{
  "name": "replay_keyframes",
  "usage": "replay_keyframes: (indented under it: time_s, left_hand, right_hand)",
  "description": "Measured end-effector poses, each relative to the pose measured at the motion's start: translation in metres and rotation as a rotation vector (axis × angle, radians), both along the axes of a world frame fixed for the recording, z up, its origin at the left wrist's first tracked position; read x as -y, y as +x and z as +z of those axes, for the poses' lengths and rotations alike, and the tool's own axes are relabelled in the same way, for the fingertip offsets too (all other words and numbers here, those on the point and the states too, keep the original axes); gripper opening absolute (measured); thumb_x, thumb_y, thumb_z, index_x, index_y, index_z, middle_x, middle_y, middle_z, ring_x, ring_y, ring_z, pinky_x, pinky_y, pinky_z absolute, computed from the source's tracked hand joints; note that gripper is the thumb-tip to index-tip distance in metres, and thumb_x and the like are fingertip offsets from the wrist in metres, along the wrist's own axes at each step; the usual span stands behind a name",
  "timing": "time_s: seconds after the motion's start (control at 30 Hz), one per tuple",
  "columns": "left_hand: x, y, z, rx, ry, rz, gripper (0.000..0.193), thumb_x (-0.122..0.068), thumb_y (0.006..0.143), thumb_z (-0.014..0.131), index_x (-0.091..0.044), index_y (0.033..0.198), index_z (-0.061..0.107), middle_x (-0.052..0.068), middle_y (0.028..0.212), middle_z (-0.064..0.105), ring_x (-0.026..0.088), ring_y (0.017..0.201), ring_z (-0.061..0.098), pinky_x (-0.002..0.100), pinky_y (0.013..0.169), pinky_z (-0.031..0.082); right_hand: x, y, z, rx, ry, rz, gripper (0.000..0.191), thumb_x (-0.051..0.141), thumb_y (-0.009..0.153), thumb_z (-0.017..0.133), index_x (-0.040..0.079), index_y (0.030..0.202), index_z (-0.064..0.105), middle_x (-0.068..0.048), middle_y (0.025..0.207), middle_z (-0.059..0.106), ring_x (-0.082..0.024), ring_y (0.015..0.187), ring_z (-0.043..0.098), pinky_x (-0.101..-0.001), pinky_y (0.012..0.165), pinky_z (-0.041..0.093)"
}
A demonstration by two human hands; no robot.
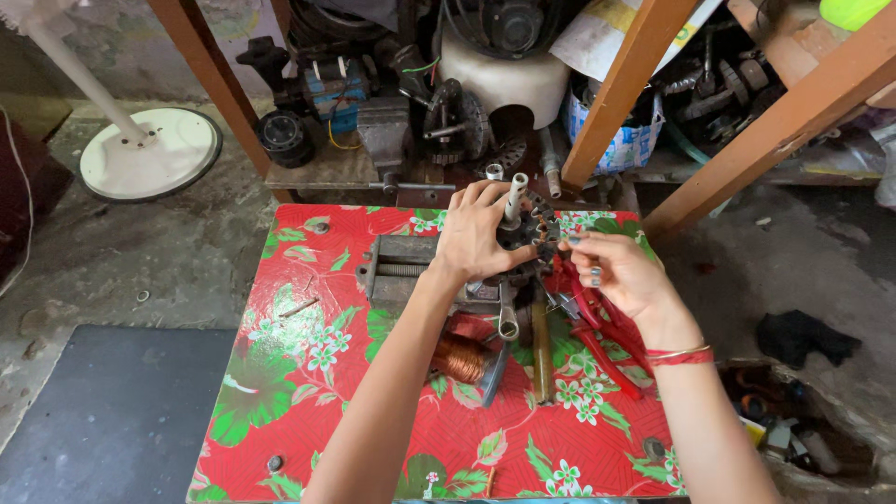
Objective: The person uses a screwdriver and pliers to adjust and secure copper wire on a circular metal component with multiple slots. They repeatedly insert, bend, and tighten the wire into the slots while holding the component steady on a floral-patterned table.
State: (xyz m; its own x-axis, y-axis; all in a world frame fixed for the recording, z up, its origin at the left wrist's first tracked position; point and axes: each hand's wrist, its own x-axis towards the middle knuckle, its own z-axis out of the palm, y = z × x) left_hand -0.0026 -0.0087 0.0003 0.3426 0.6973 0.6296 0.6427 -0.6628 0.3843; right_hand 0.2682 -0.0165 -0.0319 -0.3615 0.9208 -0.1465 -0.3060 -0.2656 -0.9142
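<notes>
My left hand (476, 233) grips a dark slotted motor stator (537, 231) with a grey shaft (515, 196) sticking up, held in a small metal vise (397, 266) on the table. My right hand (621, 271) touches the right side of the stator with pinched fingertips; whether it holds a wire is not visible. A spool of copper wire (459, 357) lies just below the vise. Red-handled pliers (597, 327) lie under my right wrist.
The small table carries a red floral cloth (308, 373). A wooden-handled tool (541, 345) lies beside the spool. Behind stands a wooden rack (644, 84) full of motor parts and a white casing (504, 79). A white fan base (149, 154) sits on the floor at the left.
</notes>
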Motion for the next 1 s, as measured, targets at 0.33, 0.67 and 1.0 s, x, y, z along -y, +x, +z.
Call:
replay_keyframes:
  time_s: [0.33, 0.67, 1.0]
  left_hand:
    - [0.001, 0.0, -0.001, 0.024, -0.021, 0.004, 0.057, -0.046, 0.063, 0.083, -0.017, 0.111, 0.07, 0.007, 0.13, 0.063, 0.034, 0.129, 0.052, 0.05, 0.109, 0.038]
    - [-0.001, -0.001, -0.003, 0.037, -0.014, -0.002, 0.057, -0.046, 0.063, 0.083, -0.017, 0.111, 0.072, 0.007, 0.13, 0.064, 0.034, 0.128, 0.052, 0.05, 0.108, 0.039]
    - [-0.002, -0.001, -0.001, 0.026, -0.032, -0.007, 0.061, -0.046, 0.062, 0.083, -0.017, 0.114, 0.072, 0.008, 0.13, 0.063, 0.034, 0.129, 0.051, 0.05, 0.109, 0.039]
  right_hand:
    - [0.033, -0.041, -0.044, 0.119, 0.178, -0.415, 0.012, 0.004, 0.093, 0.065, -0.003, 0.103, 0.066, -0.007, 0.083, 0.067, -0.011, 0.065, 0.062, -0.0293, 0.058, 0.054]
    - [0.021, -0.039, -0.083, -0.06, -0.004, -0.397, 0.012, 0.004, 0.091, 0.067, 0.002, 0.102, 0.066, -0.001, 0.079, 0.06, -0.005, 0.058, 0.048, -0.0197, 0.049, 0.034]
    - [0.06, -0.084, -0.06, 0.586, 0.487, -0.65, 0.015, 0.004, 0.087, 0.075, 0.001, 0.101, 0.079, 0.001, 0.072, 0.069, -0.002, 0.058, 0.055, -0.0183, 0.051, 0.04]
